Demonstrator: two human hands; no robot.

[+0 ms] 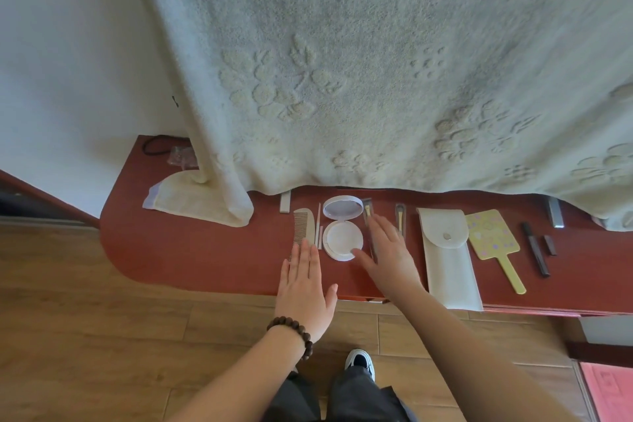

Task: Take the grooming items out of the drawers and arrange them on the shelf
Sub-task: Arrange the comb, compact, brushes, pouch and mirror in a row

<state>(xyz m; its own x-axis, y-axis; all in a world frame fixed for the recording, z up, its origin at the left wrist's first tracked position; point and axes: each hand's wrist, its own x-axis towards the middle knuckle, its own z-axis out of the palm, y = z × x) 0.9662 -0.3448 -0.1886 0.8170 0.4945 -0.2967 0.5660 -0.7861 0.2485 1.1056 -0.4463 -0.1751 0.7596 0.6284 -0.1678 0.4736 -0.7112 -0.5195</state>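
Note:
On the red shelf [191,250] grooming items lie in a row: a white comb [303,226], a thin stick [319,226], an open white compact [342,228], two small brushes [400,216], a white pouch [447,257], a yellow hand mirror [493,240] and dark sticks [536,248]. My left hand [305,295] lies flat with fingers apart, its tips at the comb's near end. My right hand [388,252] is spread flat just right of the compact, over a brush in a clear sleeve [367,211]. Neither hand holds anything.
A large pale towel [376,62] hangs over the back of the shelf, hiding what is behind it. A folded cloth [191,199], a black hair tie [154,144] and a small clear bag [183,156] lie at the left end. Wood floor is below.

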